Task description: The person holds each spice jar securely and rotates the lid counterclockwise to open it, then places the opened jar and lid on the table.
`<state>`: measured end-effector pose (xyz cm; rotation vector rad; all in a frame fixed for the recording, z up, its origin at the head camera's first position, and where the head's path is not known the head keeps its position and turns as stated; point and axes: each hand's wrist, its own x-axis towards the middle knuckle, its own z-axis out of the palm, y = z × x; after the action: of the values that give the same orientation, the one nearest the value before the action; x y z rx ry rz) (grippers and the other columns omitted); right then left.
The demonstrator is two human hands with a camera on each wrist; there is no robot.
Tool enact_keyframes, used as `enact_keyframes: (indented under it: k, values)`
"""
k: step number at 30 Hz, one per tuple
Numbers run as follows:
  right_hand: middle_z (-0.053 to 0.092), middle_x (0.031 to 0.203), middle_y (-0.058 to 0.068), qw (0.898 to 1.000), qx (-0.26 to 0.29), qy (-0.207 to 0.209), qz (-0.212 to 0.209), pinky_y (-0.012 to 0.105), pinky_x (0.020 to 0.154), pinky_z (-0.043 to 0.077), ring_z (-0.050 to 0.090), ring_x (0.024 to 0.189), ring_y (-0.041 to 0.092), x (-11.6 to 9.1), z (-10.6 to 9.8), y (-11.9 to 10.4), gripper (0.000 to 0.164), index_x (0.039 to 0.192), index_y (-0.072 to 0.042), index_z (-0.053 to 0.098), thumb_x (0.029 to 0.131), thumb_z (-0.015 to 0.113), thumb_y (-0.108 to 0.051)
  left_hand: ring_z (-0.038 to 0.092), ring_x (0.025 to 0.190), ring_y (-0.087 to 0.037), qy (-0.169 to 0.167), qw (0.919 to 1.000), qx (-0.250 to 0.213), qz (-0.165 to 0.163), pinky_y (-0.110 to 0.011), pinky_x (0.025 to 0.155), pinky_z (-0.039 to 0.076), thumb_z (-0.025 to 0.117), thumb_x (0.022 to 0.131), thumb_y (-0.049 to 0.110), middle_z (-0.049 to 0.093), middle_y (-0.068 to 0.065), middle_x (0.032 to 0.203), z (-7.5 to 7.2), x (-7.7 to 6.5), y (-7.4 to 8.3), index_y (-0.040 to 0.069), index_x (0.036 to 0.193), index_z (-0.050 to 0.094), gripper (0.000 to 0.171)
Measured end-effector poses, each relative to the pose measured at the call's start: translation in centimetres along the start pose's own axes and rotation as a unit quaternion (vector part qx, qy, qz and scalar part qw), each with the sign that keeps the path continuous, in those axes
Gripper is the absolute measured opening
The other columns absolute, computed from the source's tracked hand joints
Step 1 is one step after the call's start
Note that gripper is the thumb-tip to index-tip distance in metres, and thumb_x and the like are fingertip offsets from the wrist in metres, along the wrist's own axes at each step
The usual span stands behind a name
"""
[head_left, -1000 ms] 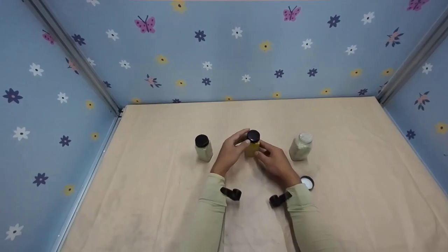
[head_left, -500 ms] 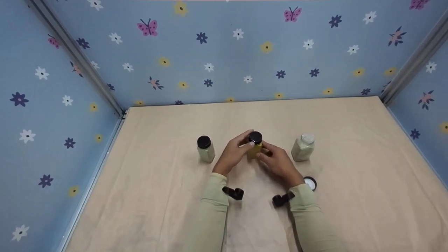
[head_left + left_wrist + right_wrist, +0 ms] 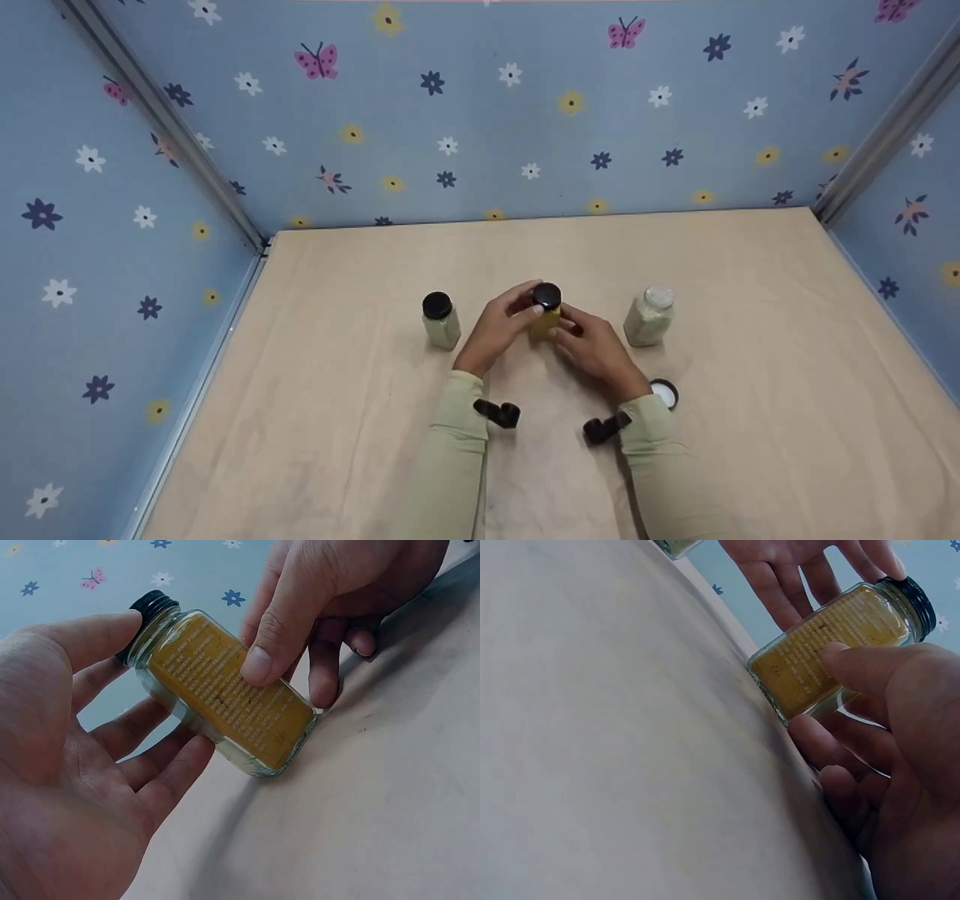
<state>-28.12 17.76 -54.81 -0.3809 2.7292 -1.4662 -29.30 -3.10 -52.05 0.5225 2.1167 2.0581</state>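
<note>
Between the two hands stands a glass jar (image 3: 225,690) of yellow powder with pale printed text. Its black screw lid (image 3: 547,295) is on the neck. My left hand (image 3: 491,330) pinches the lid, thumb and forefinger at its edge, while the other fingers lie along the glass behind. My right hand (image 3: 596,349) grips the jar body, its thumb (image 3: 862,667) across the printed face and its fingers round the far side. The jar's base is at the cloth-covered table, as the right wrist view shows.
A black-lidded jar of pale green powder (image 3: 441,330) stands to the left. To the right is a similar jar (image 3: 649,319) without a black lid. A loose black lid (image 3: 664,393), white inside facing up, lies partly behind the right sleeve. Flower-patterned blue panels (image 3: 525,112) border the table.
The whole head view has shifted slightly. Both hands keep their hold on the yellow jar and its lid, with hardly any visible movement.
</note>
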Motion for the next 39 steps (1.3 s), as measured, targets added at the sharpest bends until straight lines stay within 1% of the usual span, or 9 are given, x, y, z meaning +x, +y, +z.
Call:
enact_keyframes:
  k: [5, 10, 13, 18, 22, 26, 30, 34, 39]
  values:
    - [0.061, 0.136, 0.01, 1.0, 0.008, 0.005, 0.003, 0.046, 0.102, 0.044, 0.059, 0.12, 0.026, 0.0, 0.1, 0.0, 0.054, 0.146, -0.02, 0.055, 0.096, 0.07, -0.035, 0.055, 0.126, -0.018, 0.003, 0.9999, -0.014, 0.008, -0.035, 0.106, 0.042, 0.064, 0.1, 0.016, 0.06, -0.004, 0.137, -0.1, 0.0, 0.0, 0.009, 0.145, 0.053, 0.047]
    - [0.06, 0.138, 0.009, 1.0, 0.011, 0.004, 0.008, 0.046, 0.102, 0.045, 0.059, 0.121, 0.027, 0.0, 0.2, 0.0, 0.054, 0.146, -0.019, 0.055, 0.096, 0.07, -0.032, 0.055, 0.127, -0.017, 0.009, 0.9997, -0.024, -0.002, -0.035, 0.104, 0.044, 0.06, 0.102, 0.014, 0.061, -0.003, 0.135, -0.1, 0.0, -0.1, 0.013, 0.143, 0.056, 0.041]
    - [0.06, 0.138, 0.01, 1.0, 0.009, 0.005, 0.007, 0.046, 0.102, 0.045, 0.059, 0.121, 0.027, 0.0, 0.2, 0.0, 0.053, 0.146, -0.018, 0.055, 0.096, 0.07, -0.031, 0.055, 0.126, -0.018, 0.014, 0.999, -0.041, -0.008, -0.037, 0.102, 0.047, 0.058, 0.103, 0.012, 0.061, -0.005, 0.133, 0.0, 0.0, 0.0, 0.013, 0.139, 0.058, 0.037]
    - [0.061, 0.136, 0.009, 1.0, 0.01, 0.006, 0.003, 0.045, 0.101, 0.046, 0.06, 0.12, 0.026, 0.0, 0.2, -0.1, 0.053, 0.146, -0.018, 0.055, 0.096, 0.069, -0.029, 0.057, 0.124, -0.021, 0.018, 0.9978, -0.063, -0.01, -0.045, 0.102, 0.047, 0.057, 0.103, 0.008, 0.061, -0.008, 0.132, 0.0, 0.0, 0.0, 0.008, 0.138, 0.058, 0.035]
    - [0.061, 0.136, 0.006, 1.0, 0.008, 0.004, 0.007, 0.044, 0.101, 0.046, 0.059, 0.121, 0.023, -0.1, 0.2, -0.1, 0.054, 0.146, -0.02, 0.054, 0.096, 0.069, -0.031, 0.056, 0.126, -0.023, 0.022, 0.9982, -0.055, -0.008, -0.046, 0.102, 0.046, 0.058, 0.102, 0.006, 0.061, -0.01, 0.132, 0.1, 0.1, -0.2, 0.004, 0.138, 0.057, 0.036]
    - [0.06, 0.138, 0.005, 1.0, 0.01, 0.001, 0.014, 0.044, 0.102, 0.046, 0.058, 0.122, 0.023, -0.1, 0.2, -0.1, 0.053, 0.146, -0.021, 0.054, 0.096, 0.069, -0.032, 0.056, 0.125, -0.021, 0.032, 0.998, -0.055, -0.001, -0.042, 0.101, 0.048, 0.061, 0.1, 0.009, 0.062, -0.009, 0.13, 0.1, 0.1, -0.3, 0.006, 0.134, 0.059, 0.034]
    - [0.06, 0.138, 0.005, 1.0, 0.011, 0.003, 0.013, 0.045, 0.103, 0.045, 0.057, 0.123, 0.024, -0.1, 0.2, -0.1, 0.052, 0.145, -0.021, 0.055, 0.096, 0.069, -0.03, 0.058, 0.121, -0.022, 0.042, 0.9974, -0.059, 0.006, -0.044, 0.1, 0.048, 0.061, 0.1, 0.007, 0.063, -0.008, 0.127, 0.2, 0.0, -0.3, 0.008, 0.132, 0.061, 0.032]
    - [0.06, 0.139, 0.005, 1.0, 0.013, 0.004, 0.011, 0.045, 0.104, 0.044, 0.056, 0.125, 0.024, 0.0, 0.3, -0.1, 0.051, 0.145, -0.022, 0.056, 0.096, 0.068, -0.03, 0.058, 0.121, -0.02, 0.05, 0.9977, -0.044, -0.004, -0.042, 0.099, 0.049, 0.06, 0.1, 0.004, 0.063, -0.006, 0.129, 0.3, -0.1, 0.2, 0.009, 0.132, 0.062, 0.032]
    - [0.059, 0.139, 0.006, 1.0, 0.015, 0.004, 0.015, 0.045, 0.105, 0.043, 0.056, 0.126, 0.025, -0.1, 0.2, -0.2, 0.051, 0.144, -0.021, 0.056, 0.096, 0.069, -0.029, 0.056, 0.125, -0.021, 0.042, 0.9986, -0.032, -0.011, -0.04, 0.099, 0.049, 0.058, 0.101, 0.002, 0.06, -0.006, 0.137, 0.1, 0.0, 0.8, 0.005, 0.134, 0.059, 0.033]
